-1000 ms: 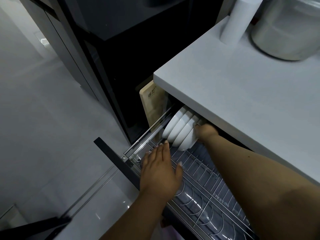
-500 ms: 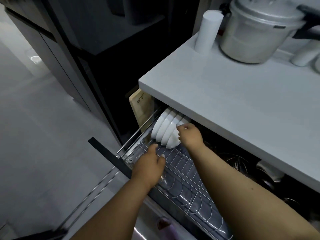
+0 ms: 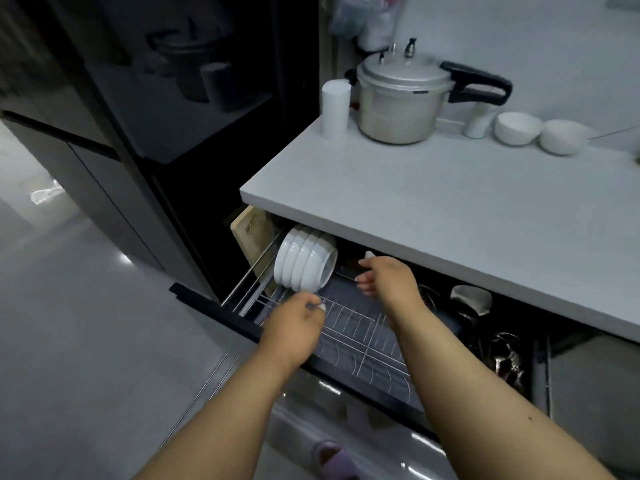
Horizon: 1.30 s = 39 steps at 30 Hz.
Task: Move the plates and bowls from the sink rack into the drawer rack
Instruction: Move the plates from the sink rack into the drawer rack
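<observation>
- Four white bowls (image 3: 304,263) nested on edge in the drawer rack (image 3: 363,327).
- Two more white bowls (image 3: 517,128) on the counter (image 3: 450,202).
- One pressure cooker (image 3: 401,98) there too.
- One white cylinder (image 3: 335,109) beside the cooker.
- One small white bottle (image 3: 479,121).
- One wooden cutting board (image 3: 254,237) at the drawer's far end.
- Two hands: left hand (image 3: 294,327), right hand (image 3: 389,278).
- One slipper (image 3: 334,460) on the floor.
</observation>
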Tool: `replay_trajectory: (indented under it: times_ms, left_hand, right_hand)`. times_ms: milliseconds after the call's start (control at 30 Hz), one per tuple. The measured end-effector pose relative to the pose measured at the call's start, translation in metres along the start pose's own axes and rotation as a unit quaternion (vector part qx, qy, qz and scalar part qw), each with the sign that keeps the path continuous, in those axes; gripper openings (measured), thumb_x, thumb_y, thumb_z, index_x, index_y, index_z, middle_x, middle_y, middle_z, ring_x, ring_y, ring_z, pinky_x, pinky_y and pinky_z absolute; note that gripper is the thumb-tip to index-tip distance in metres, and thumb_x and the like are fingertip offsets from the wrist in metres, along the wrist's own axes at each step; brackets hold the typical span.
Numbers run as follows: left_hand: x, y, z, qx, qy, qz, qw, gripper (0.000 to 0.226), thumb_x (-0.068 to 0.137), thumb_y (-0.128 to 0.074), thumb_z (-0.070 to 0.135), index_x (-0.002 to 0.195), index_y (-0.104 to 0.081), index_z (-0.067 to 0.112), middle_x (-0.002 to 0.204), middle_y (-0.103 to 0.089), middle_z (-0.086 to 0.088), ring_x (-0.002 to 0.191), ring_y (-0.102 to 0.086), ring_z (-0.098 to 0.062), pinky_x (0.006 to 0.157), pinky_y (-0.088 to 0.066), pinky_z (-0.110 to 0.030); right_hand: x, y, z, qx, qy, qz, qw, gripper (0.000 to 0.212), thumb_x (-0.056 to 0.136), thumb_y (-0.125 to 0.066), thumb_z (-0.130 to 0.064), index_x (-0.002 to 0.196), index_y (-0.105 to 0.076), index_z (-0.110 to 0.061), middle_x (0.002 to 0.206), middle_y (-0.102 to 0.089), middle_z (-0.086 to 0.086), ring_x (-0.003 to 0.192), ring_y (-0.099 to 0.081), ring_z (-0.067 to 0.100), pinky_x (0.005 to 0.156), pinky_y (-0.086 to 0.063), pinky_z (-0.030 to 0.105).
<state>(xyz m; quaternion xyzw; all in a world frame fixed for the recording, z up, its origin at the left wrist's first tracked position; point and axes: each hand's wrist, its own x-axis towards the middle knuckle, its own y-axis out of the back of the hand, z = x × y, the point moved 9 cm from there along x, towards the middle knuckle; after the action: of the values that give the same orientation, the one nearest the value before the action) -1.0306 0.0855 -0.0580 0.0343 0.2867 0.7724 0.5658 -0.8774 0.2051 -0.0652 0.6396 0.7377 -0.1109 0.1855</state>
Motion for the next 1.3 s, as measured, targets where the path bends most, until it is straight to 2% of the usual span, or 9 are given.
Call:
replay_trajectory:
  times_ms: [133,267,433,667,800,933,1033,1167,1300]
  left_hand:
    - [-0.027,-0.024,0.040,0.014,-0.043,-0.031,0.998,0.008,0.092,-0.053,0.030,0.095,-0.060,0.028,0.083,-0.070,-0.003,0.081,-0.069,-0.021,0.084,-0.054,-0.044]
    - [-0.050,-0.061,0.075,0.019,-0.073,-0.069,0.995,0.007,0.092,-0.053,0.030,0.088,-0.058,0.030,0.084,-0.070,-0.003,0.081,-0.068,-0.022,0.084,-0.055,-0.046]
    - [-0.078,-0.114,0.122,0.034,-0.114,-0.114,0.986,0.011,0.093,-0.053,0.026,0.084,-0.057,0.031,0.082,-0.070,-0.003,0.080,-0.068,-0.023,0.082,-0.055,-0.043]
    - [-0.115,-0.203,0.187,0.052,-0.168,-0.189,0.966,0.010,0.096,-0.050,0.027,0.100,-0.059,0.025,0.083,-0.069,0.000,0.081,-0.067,-0.018,0.085,-0.054,-0.042]
    - [-0.143,-0.264,0.226,0.069,-0.203,-0.215,0.953,0.012,0.096,-0.049,0.029,0.101,-0.059,0.024,0.087,-0.069,-0.001,0.082,-0.067,-0.019,0.084,-0.055,-0.041]
    - [-0.185,-0.338,0.261,0.068,-0.222,-0.260,0.937,0.013,0.097,-0.048,0.025,0.103,-0.059,0.020,0.083,-0.070,-0.002,0.081,-0.068,-0.020,0.084,-0.054,-0.040]
    - [-0.218,-0.397,0.286,0.080,-0.237,-0.290,0.924,0.015,0.096,-0.049,0.024,0.106,-0.059,0.018,0.081,-0.070,-0.003,0.080,-0.068,-0.021,0.081,-0.054,-0.035]
    - [-0.266,-0.477,0.317,0.084,-0.261,-0.330,0.903,0.013,0.095,-0.050,0.023,0.103,-0.059,0.018,0.078,-0.071,-0.003,0.076,-0.069,-0.021,0.077,-0.053,-0.032]
    - [-0.319,-0.550,0.341,0.068,-0.274,-0.372,0.884,0.010,0.095,-0.050,0.018,0.099,-0.059,0.016,0.077,-0.070,-0.005,0.065,-0.065,-0.015,0.060,-0.047,-0.014]
  right_hand:
    - [-0.027,0.051,-0.001,0.014,-0.023,0.027,0.999,0.017,0.095,-0.054,-0.022,0.082,-0.060,-0.014,0.062,-0.062,0.008,0.054,-0.056,0.019,0.054,-0.044,0.027]
    - [-0.057,0.108,-0.003,0.043,-0.020,0.065,0.997,0.019,0.096,-0.050,-0.024,0.085,-0.060,-0.012,0.047,-0.056,0.000,0.041,-0.049,0.011,0.044,-0.038,0.022]
    - [-0.100,0.184,-0.013,0.052,0.003,0.137,0.989,0.021,0.096,-0.050,-0.022,0.081,-0.060,-0.011,0.060,-0.061,0.007,0.055,-0.055,0.019,0.055,-0.044,0.026]
    - [-0.155,0.298,-0.014,0.083,0.033,0.217,0.972,0.027,0.099,-0.045,-0.028,0.080,-0.058,-0.014,0.067,-0.061,0.006,0.059,-0.055,0.016,0.058,-0.046,0.024]
    - [-0.185,0.371,-0.004,0.098,0.039,0.261,0.960,0.025,0.099,-0.046,-0.028,0.085,-0.059,-0.012,0.067,-0.061,0.005,0.059,-0.055,0.015,0.060,-0.046,0.024]
    - [-0.212,0.456,0.018,0.118,0.023,0.307,0.944,0.024,0.097,-0.050,-0.029,0.081,-0.061,-0.014,0.065,-0.062,0.006,0.059,-0.057,0.017,0.060,-0.047,0.026]
    - [-0.237,0.525,0.039,0.125,0.001,0.343,0.931,0.023,0.095,-0.051,-0.024,0.078,-0.061,-0.012,0.061,-0.061,0.006,0.055,-0.056,0.017,0.054,-0.044,0.025]
    - [-0.278,0.612,0.062,0.104,0.001,0.378,0.920,0.027,0.098,-0.048,-0.029,0.078,-0.060,-0.015,0.063,-0.061,0.004,0.057,-0.056,0.015,0.054,-0.041,0.025]
    - [-0.331,0.693,0.087,0.103,0.001,0.438,0.893,0.024,0.096,-0.050,-0.025,0.078,-0.061,-0.013,0.062,-0.062,0.004,0.057,-0.057,0.016,0.056,-0.043,0.025]
